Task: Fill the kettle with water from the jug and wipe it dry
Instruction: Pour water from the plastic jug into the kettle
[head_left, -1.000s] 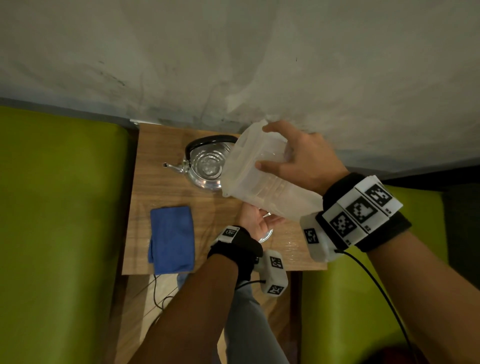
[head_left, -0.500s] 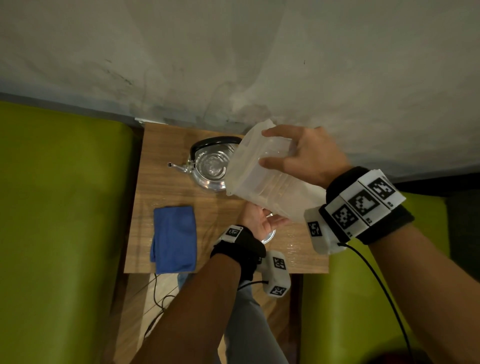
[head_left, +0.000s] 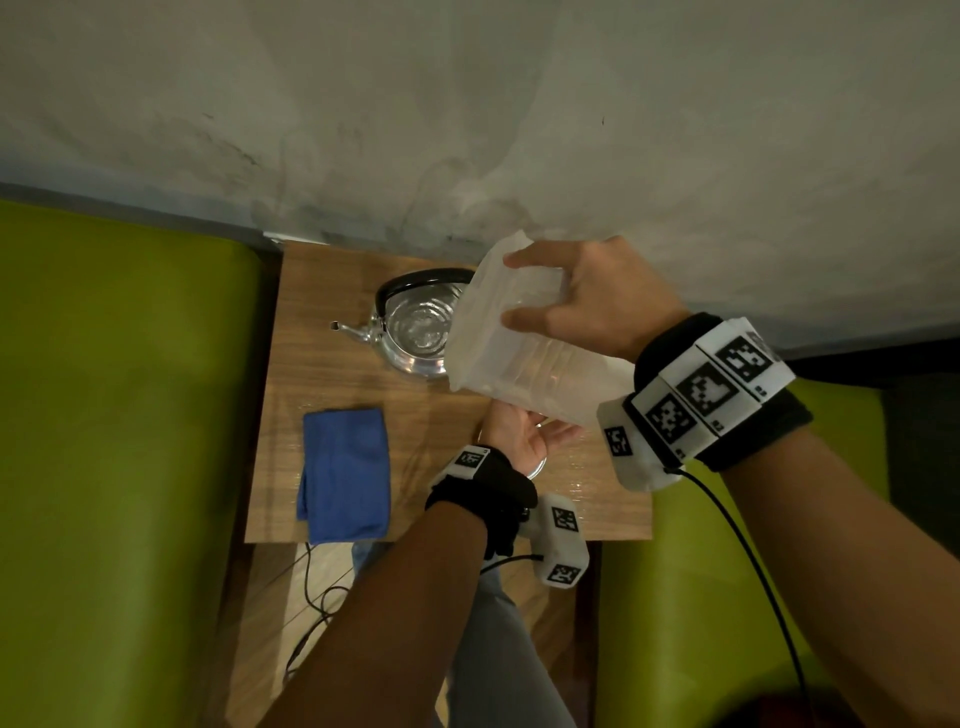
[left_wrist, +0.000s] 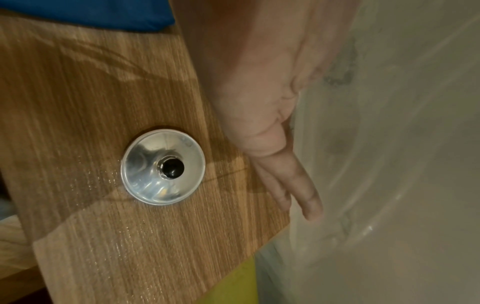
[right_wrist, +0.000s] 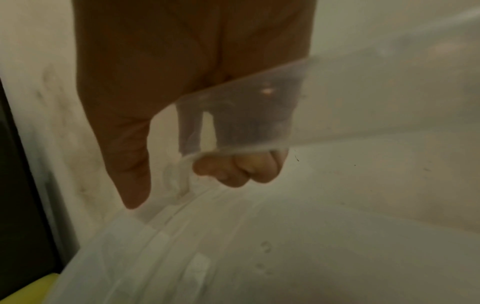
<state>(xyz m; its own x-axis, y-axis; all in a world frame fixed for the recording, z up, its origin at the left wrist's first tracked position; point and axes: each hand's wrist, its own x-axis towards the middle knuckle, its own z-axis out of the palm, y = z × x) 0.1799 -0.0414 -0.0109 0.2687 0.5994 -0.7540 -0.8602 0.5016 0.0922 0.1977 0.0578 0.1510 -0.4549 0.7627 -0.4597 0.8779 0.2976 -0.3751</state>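
The steel kettle (head_left: 415, 338) with a black handle stands open at the back of the wooden table (head_left: 322, 384), and rippled water shows inside it. A translucent plastic jug (head_left: 519, 358) is tilted with its mouth over the kettle's right rim. My right hand (head_left: 519, 288) grips the jug's handle from above; in the right wrist view its fingers (right_wrist: 233, 170) curl round the handle. My left hand (head_left: 524, 431) sits under the jug's base, fingers (left_wrist: 298, 185) straight against it. The kettle lid (left_wrist: 163, 167) lies on the table below that hand. A folded blue cloth (head_left: 345, 473) lies front left.
Green cushioned seats flank the table on the left (head_left: 119, 415) and right (head_left: 675, 597). A grey wall (head_left: 467, 130) rises directly behind the table. A cable (head_left: 311, 597) hangs below the table's front edge, near my leg.
The jug stays tilted over the kettle and both hands keep the same hold. Only the view has shifted slightly.
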